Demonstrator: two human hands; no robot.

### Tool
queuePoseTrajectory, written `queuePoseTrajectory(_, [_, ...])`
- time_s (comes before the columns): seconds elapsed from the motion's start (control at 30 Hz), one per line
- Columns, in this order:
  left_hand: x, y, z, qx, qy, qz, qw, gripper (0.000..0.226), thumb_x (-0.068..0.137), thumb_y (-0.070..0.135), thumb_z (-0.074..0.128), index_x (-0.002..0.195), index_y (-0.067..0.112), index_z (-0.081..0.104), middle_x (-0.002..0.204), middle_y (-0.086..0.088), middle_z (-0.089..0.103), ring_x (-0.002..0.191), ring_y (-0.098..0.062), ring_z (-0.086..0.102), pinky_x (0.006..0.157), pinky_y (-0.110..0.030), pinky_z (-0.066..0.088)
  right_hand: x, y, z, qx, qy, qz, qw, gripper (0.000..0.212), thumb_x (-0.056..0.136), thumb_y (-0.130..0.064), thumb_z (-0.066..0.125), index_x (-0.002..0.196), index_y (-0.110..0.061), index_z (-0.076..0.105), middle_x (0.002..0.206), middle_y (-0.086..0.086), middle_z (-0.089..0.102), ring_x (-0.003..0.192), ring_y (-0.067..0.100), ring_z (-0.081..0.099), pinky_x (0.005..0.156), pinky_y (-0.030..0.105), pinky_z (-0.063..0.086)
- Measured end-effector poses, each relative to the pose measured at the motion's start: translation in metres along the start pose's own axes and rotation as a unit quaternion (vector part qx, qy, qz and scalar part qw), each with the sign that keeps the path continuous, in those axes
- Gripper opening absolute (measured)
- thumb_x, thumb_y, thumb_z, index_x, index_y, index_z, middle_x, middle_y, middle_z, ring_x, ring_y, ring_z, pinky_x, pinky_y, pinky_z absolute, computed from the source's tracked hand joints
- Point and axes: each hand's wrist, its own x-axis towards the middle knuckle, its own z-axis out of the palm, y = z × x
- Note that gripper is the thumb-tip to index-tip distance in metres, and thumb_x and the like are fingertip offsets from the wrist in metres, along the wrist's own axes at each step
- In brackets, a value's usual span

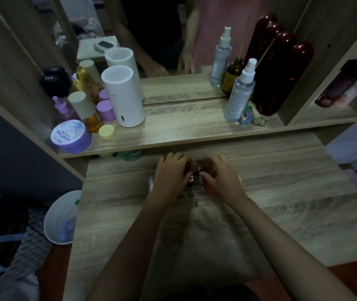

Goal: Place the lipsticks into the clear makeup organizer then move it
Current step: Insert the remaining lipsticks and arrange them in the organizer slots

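Observation:
A clear makeup organizer [196, 192] with small square cells stands on the wooden desk [292, 203], mostly covered by both hands. My left hand [170, 173] grips its left side, fingers curled over the top. On the right side sits my right hand [220, 175], fingers closed, with an orange-red lipstick [209, 189] showing under the thumb. Dark lipstick tops [203, 164] stick up from the back cells between the hands. How many lipsticks are inside is hidden.
A raised shelf [195, 127] behind the hands carries a white cylinder device [123, 96], purple jars [71, 135], amber bottles, a spray bottle [240, 90] and a dark red case [279, 74] before a mirror. A white bin [62, 218] stands left of the desk.

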Motion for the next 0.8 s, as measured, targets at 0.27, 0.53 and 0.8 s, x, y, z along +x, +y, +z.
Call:
queuePoseTrajectory(0.27, [0.006,0.002,-0.005,-0.003,0.025,-0.011,1.0,0.022,0.085,0.025,0.055,0.105,0.021,0.063,0.105,-0.003,0.065,0.102,-0.024,0.054,0.087,-0.033,0.03,0.015,-0.006,0.006,0.023,0.033,-0.018,0.999,0.014,0.083,-0.005,0.063,0.096,-0.005,0.063,0.097,0.015,0.067,0.088,0.027,0.061,0.076,0.037,0.048])
queuePoseTrajectory(0.53, [0.007,0.002,-0.001,-0.015,0.0,-0.022,1.0,0.026,0.086,0.029,0.055,0.11,0.021,0.06,0.11,-0.003,0.065,0.105,-0.024,0.054,0.091,-0.035,0.033,0.028,-0.01,0.008,-0.021,-0.01,-0.044,0.999,0.014,0.083,-0.007,0.063,0.097,-0.006,0.062,0.098,0.015,0.066,0.091,0.029,0.061,0.083,0.046,0.051])
queuePoseTrajectory(0.8, [0.004,0.0,0.0,-0.054,0.02,-0.026,0.998,0.041,0.081,0.028,0.063,0.12,0.019,0.055,0.117,-0.004,0.062,0.108,-0.023,0.054,0.092,-0.034,0.036,0.027,-0.006,0.007,-0.02,-0.008,-0.055,0.998,0.017,0.08,-0.01,0.068,0.097,-0.007,0.063,0.097,0.014,0.066,0.09,0.028,0.061,0.081,0.04,0.051])
